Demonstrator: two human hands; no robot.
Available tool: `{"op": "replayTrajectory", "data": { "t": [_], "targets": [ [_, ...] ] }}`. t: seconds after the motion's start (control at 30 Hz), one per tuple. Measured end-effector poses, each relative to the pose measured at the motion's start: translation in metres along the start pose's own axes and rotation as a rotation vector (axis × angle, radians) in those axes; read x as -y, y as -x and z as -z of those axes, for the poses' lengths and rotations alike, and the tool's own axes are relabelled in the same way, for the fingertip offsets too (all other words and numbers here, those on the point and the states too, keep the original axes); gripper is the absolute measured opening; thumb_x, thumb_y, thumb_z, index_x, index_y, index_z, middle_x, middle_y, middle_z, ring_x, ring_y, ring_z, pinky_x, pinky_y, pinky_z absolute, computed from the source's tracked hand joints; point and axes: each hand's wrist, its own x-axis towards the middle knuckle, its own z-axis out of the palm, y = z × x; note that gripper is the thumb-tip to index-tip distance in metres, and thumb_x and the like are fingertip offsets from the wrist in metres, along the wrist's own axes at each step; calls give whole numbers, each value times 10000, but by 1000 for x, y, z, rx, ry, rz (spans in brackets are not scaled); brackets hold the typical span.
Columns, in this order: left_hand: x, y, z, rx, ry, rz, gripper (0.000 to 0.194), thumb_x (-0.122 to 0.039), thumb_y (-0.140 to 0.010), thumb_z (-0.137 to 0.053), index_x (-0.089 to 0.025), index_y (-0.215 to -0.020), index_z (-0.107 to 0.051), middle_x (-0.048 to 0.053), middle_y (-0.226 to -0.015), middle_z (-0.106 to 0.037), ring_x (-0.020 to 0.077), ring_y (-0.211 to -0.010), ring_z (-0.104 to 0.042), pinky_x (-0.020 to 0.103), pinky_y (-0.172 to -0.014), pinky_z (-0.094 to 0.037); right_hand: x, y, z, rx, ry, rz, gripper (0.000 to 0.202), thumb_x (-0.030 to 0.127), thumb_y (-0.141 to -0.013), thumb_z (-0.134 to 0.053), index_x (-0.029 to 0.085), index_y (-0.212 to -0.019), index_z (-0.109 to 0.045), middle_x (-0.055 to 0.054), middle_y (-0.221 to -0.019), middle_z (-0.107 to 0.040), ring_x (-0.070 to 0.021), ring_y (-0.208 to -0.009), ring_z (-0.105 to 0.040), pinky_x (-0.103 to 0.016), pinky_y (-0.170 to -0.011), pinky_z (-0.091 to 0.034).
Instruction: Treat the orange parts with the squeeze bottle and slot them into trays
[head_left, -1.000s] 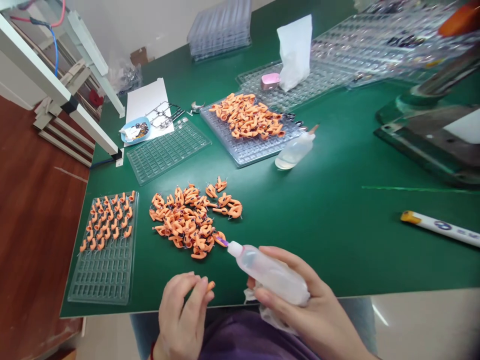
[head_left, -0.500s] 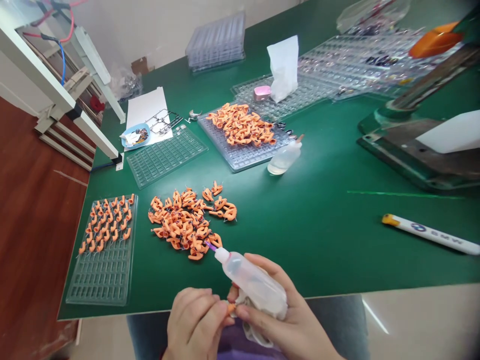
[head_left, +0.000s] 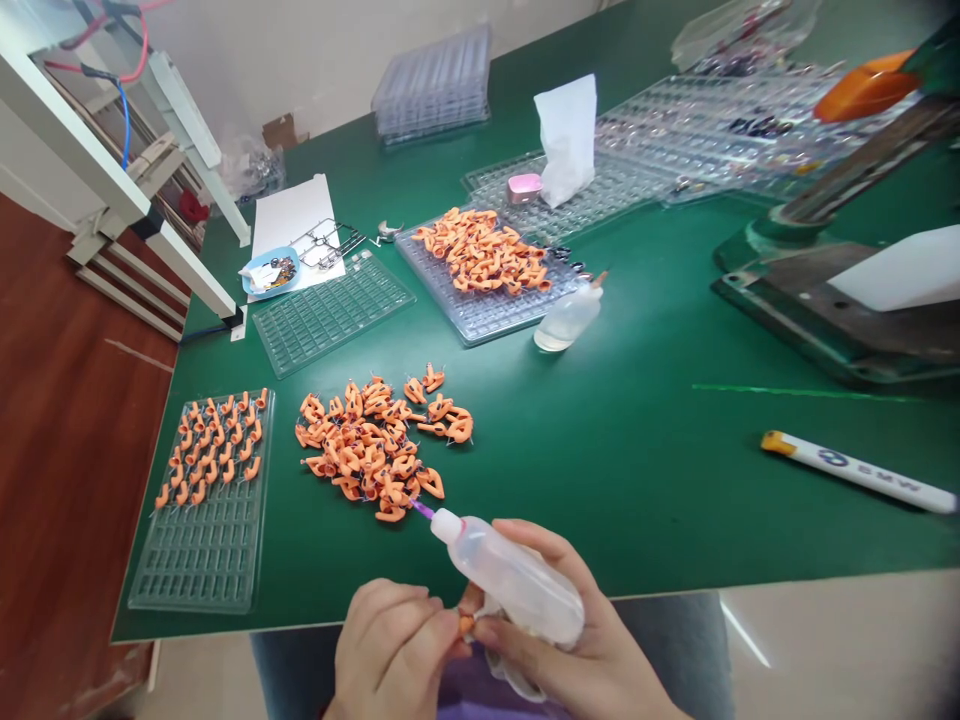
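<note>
Near the table's front edge, my left hand (head_left: pixel 394 645) pinches a small orange piece (head_left: pixel 466 624) between its fingertips. My right hand (head_left: pixel 592 630) is wrapped round a translucent squeeze bottle (head_left: pixel 517 580) and a white cloth (head_left: pixel 514 675), its thumb and fingertip also at the orange piece. The bottle's purple tip points up and left toward a pile of orange curved pieces (head_left: pixel 367 440). Left of the pile, a clear tray (head_left: pixel 199 570) holds rows of such pieces in its upper part.
Behind lie an empty clear tray (head_left: pixel 330 315), a tray stack (head_left: pixel 480 328) heaped with orange pieces, and a second bottle (head_left: pixel 568 318). A marker (head_left: pixel 862 474) and a heavy metal stand (head_left: pixel 840 300) are at the right. A blue dish (head_left: pixel 259 287) sits at the back left.
The bottle in my right hand has moved slightly down and right. The orange piece at my fingertips has shifted a little. My left hand is almost unmoved.
</note>
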Motion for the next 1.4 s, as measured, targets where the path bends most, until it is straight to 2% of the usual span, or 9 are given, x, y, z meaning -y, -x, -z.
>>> {"op": "replayTrajectory", "data": {
  "t": [0.37,0.53,0.67,0.8,0.87,0.97,1.13,1.23,1.4],
  "targets": [
    [0,-5,-2,-22,41,-1,77,-131,-947,-619,-108,-964,-691,43,-805,-734,139,-792,-703,252,-722,-585,3,2,2,-32,33,-55,541,351,-664,-948,298,-1087,-614,10,-771,-745,-141,-677,-690,-222,-633,-554],
    [0,1,-2,7,69,-16,95,-115,-951,-597,-95,-971,-688,49,-801,-722,143,-798,-690,257,-723,-576,5,4,7,-25,100,-45,517,396,-666,-940,297,-1081,-648,3,-844,-732,-135,-677,-680,-234,-659,-559],
    [2,5,-1,42,98,-39,113,-92,-938,-603,-79,-1021,-678,56,-815,-726,148,-812,-683,264,-728,-573,7,2,17,48,214,-15,416,396,-752,-881,305,-1101,-673,5,-861,-702,-135,-693,-672,-224,-653,-563],
    [3,3,1,76,102,-46,120,-76,-916,-623,-79,-1022,-680,62,-831,-731,149,-797,-686,261,-715,-571,8,-3,26,202,351,108,342,312,-843,-804,361,-1152,-664,5,-1017,-687,-124,-742,-672,-211,-670,-567],
    [2,3,1,65,107,-41,125,-73,-912,-625,-83,-1023,-680,59,-828,-730,149,-789,-690,260,-705,-571,8,-2,25,170,369,108,345,334,-828,-815,363,-1141,-671,6,-1018,-688,-128,-747,-668,-210,-669,-565],
    [1,5,-2,47,118,-38,135,-80,-921,-619,-91,-1042,-677,54,-823,-732,144,-783,-694,256,-692,-574,9,3,18,36,334,17,390,407,-756,-867,325,-1091,-687,1,-914,-707,-140,-708,-668,-224,-658,-563],
    [-1,-2,-3,-30,124,40,87,-132,-937,-625,-129,-998,-687,37,-784,-723,146,-760,-695,262,-666,-588,11,4,8,13,171,-81,558,401,-705,-910,305,-1166,-610,-6,-799,-748,-171,-680,-698,-269,-639,-561],
    [-1,-9,1,-43,81,43,86,-127,-938,-623,-141,-991,-690,30,-794,-725,147,-775,-696,275,-683,-603,16,-1,6,-10,121,-21,638,397,-680,-933,291,-1196,-574,-5,-796,-741,-162,-679,-690,-255,-624,-544],
    [4,-6,6,22,-3,-26,120,-80,-929,-615,-119,-999,-704,47,-850,-735,152,-844,-700,274,-747,-590,20,1,4,-46,119,93,560,405,-776,-872,321,-1218,-539,10,-807,-717,-126,-635,-639,-217,-567,-505]
  ]
}}
